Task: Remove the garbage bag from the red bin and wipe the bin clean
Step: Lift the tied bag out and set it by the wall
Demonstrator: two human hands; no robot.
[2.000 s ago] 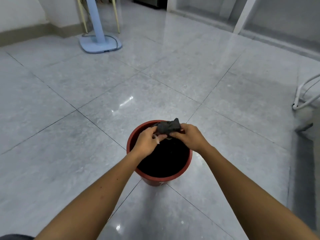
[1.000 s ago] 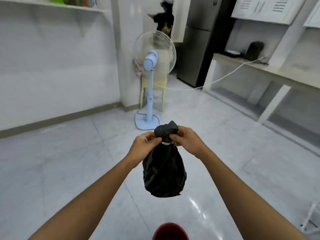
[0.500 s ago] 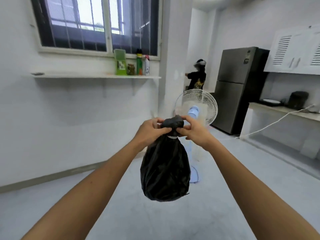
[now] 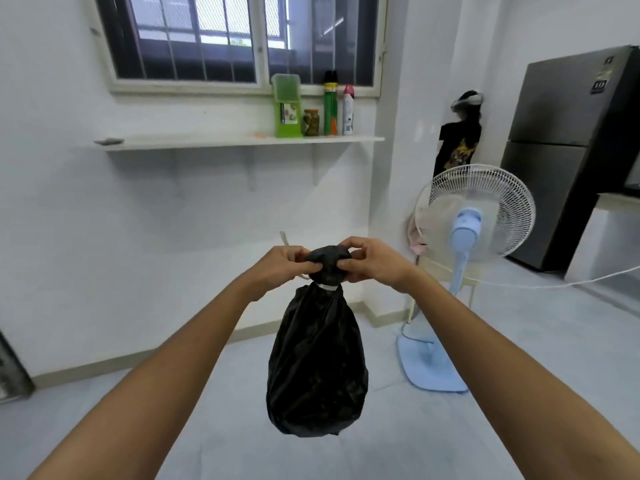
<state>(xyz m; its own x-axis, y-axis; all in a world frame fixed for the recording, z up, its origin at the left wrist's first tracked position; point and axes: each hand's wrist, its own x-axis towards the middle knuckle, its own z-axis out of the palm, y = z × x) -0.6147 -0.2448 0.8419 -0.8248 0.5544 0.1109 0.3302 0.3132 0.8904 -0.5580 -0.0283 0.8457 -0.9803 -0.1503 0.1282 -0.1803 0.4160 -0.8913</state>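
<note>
One black garbage bag (image 4: 317, 362) hangs in mid-air above the floor (image 4: 502, 393), tied at the neck with one white tie (image 4: 327, 287). Two hands hold it up: the left hand (image 4: 284, 263) and the right hand (image 4: 375, 259) both pinch the bunched top. At far right stand one blue pedestal fan (image 4: 472, 216) and one dark fridge (image 4: 568, 147). Four containers stand on the one shelf (image 4: 207, 142).

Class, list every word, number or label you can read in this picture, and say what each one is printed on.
"10", perhaps, on a sticker on the grey fridge; blurred.
Green container label: too blurred to read.
Green spray can, white spray can: labels too blurred.
Garbage bag: no print.
</note>
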